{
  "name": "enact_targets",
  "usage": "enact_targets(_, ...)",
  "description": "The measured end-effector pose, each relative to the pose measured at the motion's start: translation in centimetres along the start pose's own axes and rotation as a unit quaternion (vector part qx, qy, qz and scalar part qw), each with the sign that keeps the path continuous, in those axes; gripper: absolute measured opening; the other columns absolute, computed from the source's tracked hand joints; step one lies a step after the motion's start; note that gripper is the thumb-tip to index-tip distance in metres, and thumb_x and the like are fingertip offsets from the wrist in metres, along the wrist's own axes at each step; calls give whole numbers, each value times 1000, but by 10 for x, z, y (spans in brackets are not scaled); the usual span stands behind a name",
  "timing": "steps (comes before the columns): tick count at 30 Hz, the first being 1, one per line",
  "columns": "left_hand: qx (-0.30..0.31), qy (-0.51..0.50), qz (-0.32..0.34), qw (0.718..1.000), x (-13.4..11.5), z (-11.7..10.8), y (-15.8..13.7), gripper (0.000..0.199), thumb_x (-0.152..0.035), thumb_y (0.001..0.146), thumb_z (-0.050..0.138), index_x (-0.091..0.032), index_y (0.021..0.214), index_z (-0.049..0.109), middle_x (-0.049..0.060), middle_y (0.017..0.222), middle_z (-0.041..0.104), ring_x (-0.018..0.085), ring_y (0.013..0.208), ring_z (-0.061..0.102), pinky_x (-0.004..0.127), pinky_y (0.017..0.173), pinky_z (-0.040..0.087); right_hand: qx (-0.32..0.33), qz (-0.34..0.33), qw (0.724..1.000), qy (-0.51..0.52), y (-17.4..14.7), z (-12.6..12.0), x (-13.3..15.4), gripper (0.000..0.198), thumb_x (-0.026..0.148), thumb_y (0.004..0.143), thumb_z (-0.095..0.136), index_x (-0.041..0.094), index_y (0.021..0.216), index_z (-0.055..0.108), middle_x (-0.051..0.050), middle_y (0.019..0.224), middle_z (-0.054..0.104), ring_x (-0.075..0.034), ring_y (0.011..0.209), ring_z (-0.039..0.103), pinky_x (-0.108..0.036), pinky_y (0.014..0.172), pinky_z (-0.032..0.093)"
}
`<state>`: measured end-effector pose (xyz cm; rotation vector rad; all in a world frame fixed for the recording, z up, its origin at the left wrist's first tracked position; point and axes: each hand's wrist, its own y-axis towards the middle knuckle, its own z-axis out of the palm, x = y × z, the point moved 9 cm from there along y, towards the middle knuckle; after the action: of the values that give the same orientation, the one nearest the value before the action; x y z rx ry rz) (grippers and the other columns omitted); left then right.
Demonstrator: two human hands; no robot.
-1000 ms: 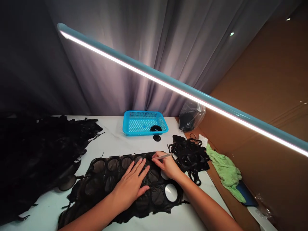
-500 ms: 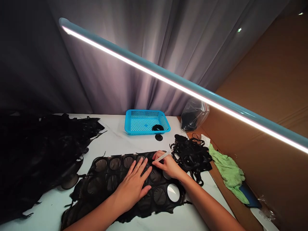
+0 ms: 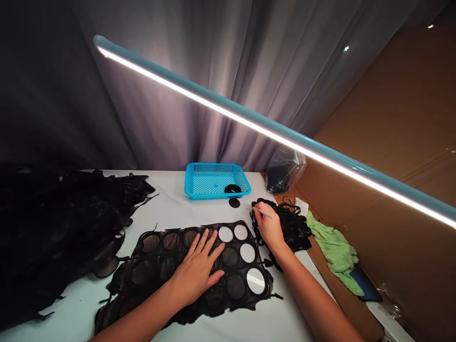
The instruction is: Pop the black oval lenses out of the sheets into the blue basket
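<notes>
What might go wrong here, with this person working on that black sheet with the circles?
The thin tool in the right hand might snag in the tangled black scraps there. If the left hand, flat on the black sheet, slipped, the sheet could shift. The loose black disc in front of the blue basket might get brushed aside.

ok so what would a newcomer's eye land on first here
Probably the long glowing tube lamp with pale blue housing, slanting down rightward across the view. Next, the bright blue perforated plastic basket at the back of the white tabletop. Then, nearer the camera, the black sheet with rows of circles, four showing white, partly under the spread left hand.
</notes>
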<state>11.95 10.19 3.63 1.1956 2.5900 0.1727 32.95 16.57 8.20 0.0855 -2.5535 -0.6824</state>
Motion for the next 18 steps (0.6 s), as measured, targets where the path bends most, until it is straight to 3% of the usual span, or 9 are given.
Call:
enact_targets(3, 4, 0, 10, 1000, -9, -4, -7, 54, -36, 93, 60, -22, 143, 43, 11, 157, 28, 33, 144, 23, 53, 113, 30, 85, -7, 994, 72, -20, 1, 15, 19, 26, 97, 45, 21, 81, 54, -4, 80, 60, -18, 74, 55, -28, 69, 42)
enact_targets(6, 39, -29, 60, 997, -28, 0, -22, 57, -34, 90, 63, -24, 143, 43, 10, 156, 30, 31, 141, 31, 48, 112, 34, 208, -21, 964, 165, -60, 22, 50, 13, 24, 96, 49, 21, 85, 57, -1, 80, 62, -16, 72, 55, -26, 67, 41)
enact_targets(8, 45, -41, 63, 996, -34, 1, -30, 62, -34, 89, 64, -25, 146, 39, 10, 157, 27, 32, 141, 31, 48, 111, 35, 255, -16, 942, 216, -80, 33, 65, 11, 22, 94, 53, 21, 83, 57, -1, 83, 62, -15, 75, 55, -25, 68, 41)
enact_targets(13, 28, -60, 65, 996, -36, -1, -38, 58, -29, 92, 61, -28, 146, 40, 6, 161, 17, 33, 143, 24, 51, 113, 32, 281, 19, 909, 307, -89, 39, 67, 21, 19, 89, 60, 20, 71, 51, -1, 93, 62, -15, 86, 56, -27, 77, 41)
enact_targets(18, 54, -55, 67, 995, -35, 2, -35, 61, -25, 89, 64, -28, 145, 40, 8, 161, 14, 35, 144, 21, 54, 112, 32, 278, 19, 904, 325, -87, 39, 63, 24, 20, 89, 62, 19, 69, 48, -1, 95, 60, -15, 87, 55, -28, 78, 41)
